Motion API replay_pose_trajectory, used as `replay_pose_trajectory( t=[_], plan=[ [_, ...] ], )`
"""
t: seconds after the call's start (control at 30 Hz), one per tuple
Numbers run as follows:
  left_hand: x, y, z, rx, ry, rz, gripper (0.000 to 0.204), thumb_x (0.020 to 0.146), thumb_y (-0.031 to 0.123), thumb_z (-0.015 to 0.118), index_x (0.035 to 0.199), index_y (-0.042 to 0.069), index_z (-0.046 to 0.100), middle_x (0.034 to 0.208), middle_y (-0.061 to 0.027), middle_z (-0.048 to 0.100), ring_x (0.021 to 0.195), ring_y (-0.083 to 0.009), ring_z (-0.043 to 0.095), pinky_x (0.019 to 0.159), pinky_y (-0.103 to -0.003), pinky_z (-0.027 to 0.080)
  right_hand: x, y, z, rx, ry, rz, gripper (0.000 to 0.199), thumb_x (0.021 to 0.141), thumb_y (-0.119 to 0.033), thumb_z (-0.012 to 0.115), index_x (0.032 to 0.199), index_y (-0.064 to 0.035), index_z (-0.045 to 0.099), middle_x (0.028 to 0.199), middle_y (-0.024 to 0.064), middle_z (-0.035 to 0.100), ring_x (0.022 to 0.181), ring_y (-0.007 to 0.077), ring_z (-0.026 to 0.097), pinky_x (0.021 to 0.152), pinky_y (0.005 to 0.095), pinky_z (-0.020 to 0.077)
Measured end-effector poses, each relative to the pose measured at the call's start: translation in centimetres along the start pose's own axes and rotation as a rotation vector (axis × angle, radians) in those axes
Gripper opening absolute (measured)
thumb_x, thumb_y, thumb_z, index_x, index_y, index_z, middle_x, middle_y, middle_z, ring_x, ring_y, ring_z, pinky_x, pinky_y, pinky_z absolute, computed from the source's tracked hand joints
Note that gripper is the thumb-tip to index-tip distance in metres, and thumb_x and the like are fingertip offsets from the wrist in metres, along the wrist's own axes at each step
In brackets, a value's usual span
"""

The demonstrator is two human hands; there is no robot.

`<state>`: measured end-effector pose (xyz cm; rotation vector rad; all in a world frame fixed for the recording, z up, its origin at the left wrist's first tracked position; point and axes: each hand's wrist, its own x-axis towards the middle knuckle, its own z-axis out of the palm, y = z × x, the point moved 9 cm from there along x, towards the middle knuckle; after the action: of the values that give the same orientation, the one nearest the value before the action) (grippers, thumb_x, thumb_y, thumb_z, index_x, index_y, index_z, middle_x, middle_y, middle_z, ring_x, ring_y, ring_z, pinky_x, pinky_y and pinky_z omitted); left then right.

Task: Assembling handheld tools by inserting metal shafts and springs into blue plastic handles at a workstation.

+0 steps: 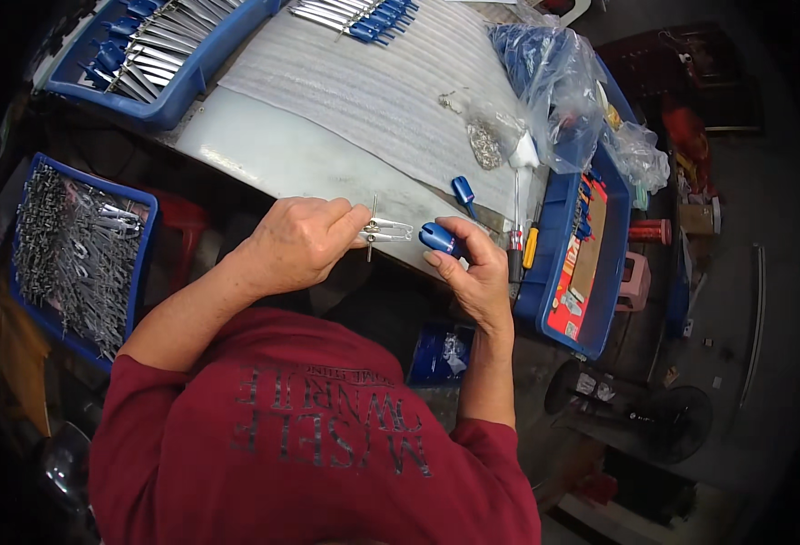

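Note:
My left hand (pixel 305 238) is closed on a silver metal forked part (pixel 387 230) that has a thin crosswise rod, its prongs pointing right. Between the thumb and fingers of my right hand (pixel 474 263) is a blue plastic cap (pixel 438 238), its slotted end facing the prongs. A small gap separates the two pieces, both held above the table's near edge. Another blue plastic piece (pixel 463 190) lies on the table just beyond my right hand. The end of the metal part inside my left fist is hidden.
A blue bin of metal parts (pixel 29 263) stands at left. Finished-looking blue-ended pieces fill a blue tray (pixel 168 113) and lie on the foam sheet (pixel 327 91). Near the right edge are a yellow-handled tool (pixel 531 248), a screwdriver (pixel 517 209), plastic bags (pixel 554 91) and a blue box (pixel 545 272).

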<state>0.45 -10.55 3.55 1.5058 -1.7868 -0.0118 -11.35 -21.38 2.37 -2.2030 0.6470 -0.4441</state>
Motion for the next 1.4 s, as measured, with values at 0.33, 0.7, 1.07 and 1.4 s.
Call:
replay_pose_trajectory(
  t=[0.33, 0.7, 1.07, 1.4],
  plan=[
    [-0.5, 1.0, 0.4, 0.009, -0.014, 0.036, 0.025, 0.067, 0.008, 0.061, 0.088, 0.001, 0.049, 0.061, -0.0085, 0.044, 0.051, -0.0239, 0.049, 0.044, -0.034, 0.038, -1.3, 0.3, 0.2, 0.142, 0.044, -0.008, 0.025, 0.075, -0.014, 0.062, 0.094, 0.0016, 0.057, 0.076, 0.0053, 0.055, 0.065, 0.0125, 0.051, 0.058, 0.0220, 0.0398],
    [-0.7, 1.6, 1.1, 0.028, -0.065, 0.059, 0.027, 0.065, 0.011, 0.063, 0.086, 0.000, 0.050, 0.060, -0.0077, 0.044, 0.051, -0.0226, 0.049, 0.044, -0.033, 0.039, -2.7, 4.3, 2.1, 0.766, 0.073, 0.389, 0.026, 0.083, -0.021, 0.054, 0.086, 0.0049, 0.058, 0.064, 0.0042, 0.053, 0.047, 0.0052, 0.038, 0.044, 0.0176, 0.0296],
    [-1.3, 1.8, 1.8, -0.033, -0.085, 0.054, 0.028, 0.066, 0.012, 0.062, 0.088, 0.000, 0.049, 0.060, -0.0073, 0.044, 0.052, -0.0225, 0.050, 0.045, -0.033, 0.039, -3.0, 3.2, 4.4, 0.730, -0.033, 0.366, 0.024, 0.084, -0.020, 0.054, 0.088, 0.0031, 0.060, 0.062, -0.0013, 0.052, 0.050, 0.0031, 0.039, 0.044, 0.0161, 0.0284],
    [-2.1, 1.8, 2.4, -0.067, -0.125, 0.043, 0.024, 0.067, 0.013, 0.062, 0.084, 0.002, 0.049, 0.058, -0.0065, 0.042, 0.050, -0.0216, 0.049, 0.044, -0.032, 0.038, -3.0, 1.1, 4.5, 0.498, 0.021, 0.245, 0.020, 0.083, -0.016, 0.055, 0.086, 0.0026, 0.061, 0.060, -0.0040, 0.049, 0.053, 0.0023, 0.037, 0.047, 0.0161, 0.0276]
  ],
)
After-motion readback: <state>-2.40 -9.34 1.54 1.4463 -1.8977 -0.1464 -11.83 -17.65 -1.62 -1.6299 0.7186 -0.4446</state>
